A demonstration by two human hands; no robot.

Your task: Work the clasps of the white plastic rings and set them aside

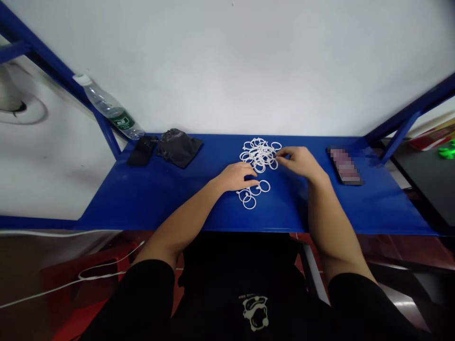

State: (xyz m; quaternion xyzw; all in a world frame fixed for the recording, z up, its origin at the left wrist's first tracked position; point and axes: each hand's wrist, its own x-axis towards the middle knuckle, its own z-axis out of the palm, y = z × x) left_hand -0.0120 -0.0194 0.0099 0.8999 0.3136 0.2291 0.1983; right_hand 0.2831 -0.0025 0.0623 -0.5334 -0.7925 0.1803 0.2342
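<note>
A heap of white curtain rings (261, 154), each with a small eyelet, lies tangled on the blue table (170, 194). At the right edge of the heap, my right hand (300, 160) has its thumb and forefinger brought together on a white ring; the fingertips partly cover it. My left hand (236, 177) rests just in front of the heap, thumb and fingers apart, with nothing visibly held. Under and beside its thumb is a smaller group of several loose rings (249, 202), nearer the table's front edge and partly overlapping.
Toward the back left are a black phone (142, 150), a dark drawstring pouch (179, 148) and a plastic bottle (110, 109) leaning on the blue frame. Another phone (344, 165) lies at the right. A white wall (234, 71) rises behind the table.
</note>
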